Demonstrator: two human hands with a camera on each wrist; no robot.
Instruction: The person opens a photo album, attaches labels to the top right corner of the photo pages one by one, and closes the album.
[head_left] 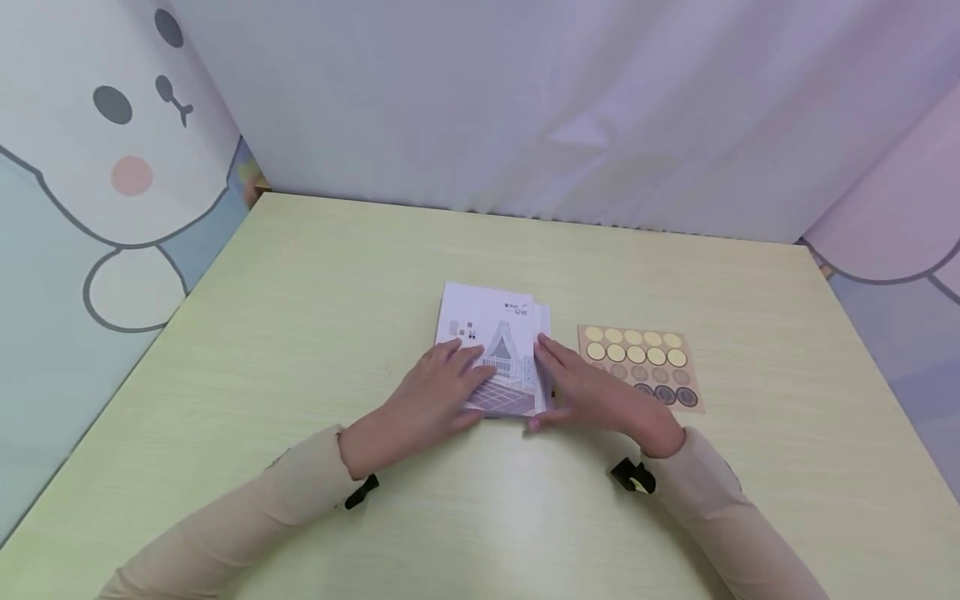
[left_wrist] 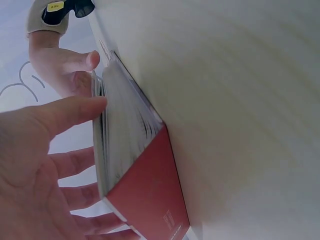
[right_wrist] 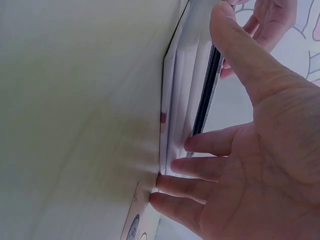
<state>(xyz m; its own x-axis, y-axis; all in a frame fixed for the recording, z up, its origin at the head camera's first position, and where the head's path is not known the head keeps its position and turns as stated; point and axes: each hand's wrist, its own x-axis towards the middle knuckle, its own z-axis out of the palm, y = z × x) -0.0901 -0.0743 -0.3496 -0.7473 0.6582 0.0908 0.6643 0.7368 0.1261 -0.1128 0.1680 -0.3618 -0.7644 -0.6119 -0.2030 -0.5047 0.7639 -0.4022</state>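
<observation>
A stack of books [head_left: 487,302] lies near the middle of the table, topped by a pale cover printed with a building. My left hand [head_left: 431,392] rests on the left side of the top cover with its fingers spread, the thumb at the near edge. In the left wrist view, a thick book with a red side [left_wrist: 155,185] shows its page edges. Along the stack's right side my right hand [head_left: 596,393] touches the page edges [right_wrist: 182,85] with extended fingers. Its thumb reaches the near corner. The lower covers are mostly hidden.
A brown sheet of round stickers [head_left: 637,365] lies to the right of the stack, partly behind my right hand. The pale wooden table [head_left: 337,275] ends at a light curtain [head_left: 510,108] at the back. Cartoon-printed cloth [head_left: 67,225] hangs on both sides.
</observation>
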